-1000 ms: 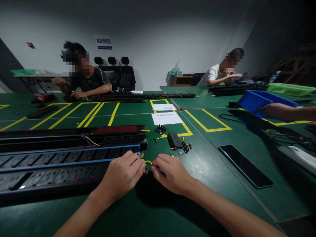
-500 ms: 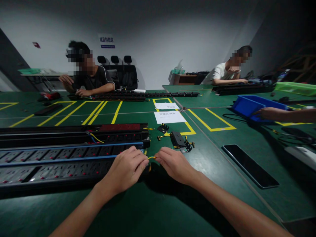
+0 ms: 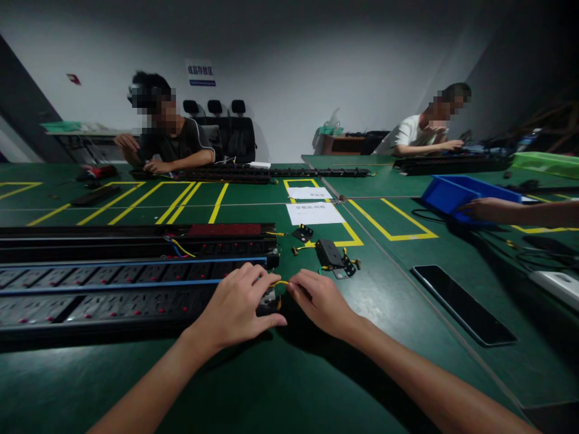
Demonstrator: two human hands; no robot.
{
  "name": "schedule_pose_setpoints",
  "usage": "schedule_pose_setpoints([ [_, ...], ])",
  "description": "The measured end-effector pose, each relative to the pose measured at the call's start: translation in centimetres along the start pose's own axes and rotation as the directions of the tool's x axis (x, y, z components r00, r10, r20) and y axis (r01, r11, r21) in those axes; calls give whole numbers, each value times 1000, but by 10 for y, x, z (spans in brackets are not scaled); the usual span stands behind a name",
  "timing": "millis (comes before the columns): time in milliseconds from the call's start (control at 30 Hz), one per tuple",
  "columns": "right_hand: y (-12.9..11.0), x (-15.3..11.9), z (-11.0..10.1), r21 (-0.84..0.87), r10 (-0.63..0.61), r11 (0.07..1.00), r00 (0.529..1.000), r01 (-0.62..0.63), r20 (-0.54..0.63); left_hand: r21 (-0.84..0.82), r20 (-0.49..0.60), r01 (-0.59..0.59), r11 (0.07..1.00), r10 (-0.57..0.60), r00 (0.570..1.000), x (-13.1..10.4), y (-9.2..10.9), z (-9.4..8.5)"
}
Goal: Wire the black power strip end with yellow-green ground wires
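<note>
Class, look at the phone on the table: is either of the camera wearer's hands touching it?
No, the phone lies apart on the right, while the left hand and right hand are at the yellow wire.

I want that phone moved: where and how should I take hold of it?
Grip the phone by its long edges near the middle, probably best from above: it lies flat, with bare green tabletop along both sides.

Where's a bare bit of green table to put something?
Bare table: between the right hand and phone, and between the left arm and power strips. Crowded: around the left hand and yellow wire, and beside the blue bin.
</note>
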State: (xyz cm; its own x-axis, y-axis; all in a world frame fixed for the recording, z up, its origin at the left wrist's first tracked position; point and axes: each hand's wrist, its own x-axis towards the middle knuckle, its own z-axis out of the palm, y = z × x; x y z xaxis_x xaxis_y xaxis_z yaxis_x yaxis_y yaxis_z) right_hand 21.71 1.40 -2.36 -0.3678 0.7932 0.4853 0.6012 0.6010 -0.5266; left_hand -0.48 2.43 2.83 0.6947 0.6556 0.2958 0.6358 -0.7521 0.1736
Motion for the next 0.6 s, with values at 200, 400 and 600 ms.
schedule_pose_setpoints([
  [200, -1, -1, 4, 27, 31, 999, 999, -32, 31, 103, -51, 45, 994, -40, 998, -2, 2, 5],
  [400, -1, -1, 6, 43, 47, 998, 999, -49, 27, 111, -86, 33, 993, -24, 996, -5, 4, 7],
  [600, -4, 0, 5, 59, 43, 997, 999, -43, -7, 102, -90, 23, 995, -13, 996, -5, 4, 7],
])
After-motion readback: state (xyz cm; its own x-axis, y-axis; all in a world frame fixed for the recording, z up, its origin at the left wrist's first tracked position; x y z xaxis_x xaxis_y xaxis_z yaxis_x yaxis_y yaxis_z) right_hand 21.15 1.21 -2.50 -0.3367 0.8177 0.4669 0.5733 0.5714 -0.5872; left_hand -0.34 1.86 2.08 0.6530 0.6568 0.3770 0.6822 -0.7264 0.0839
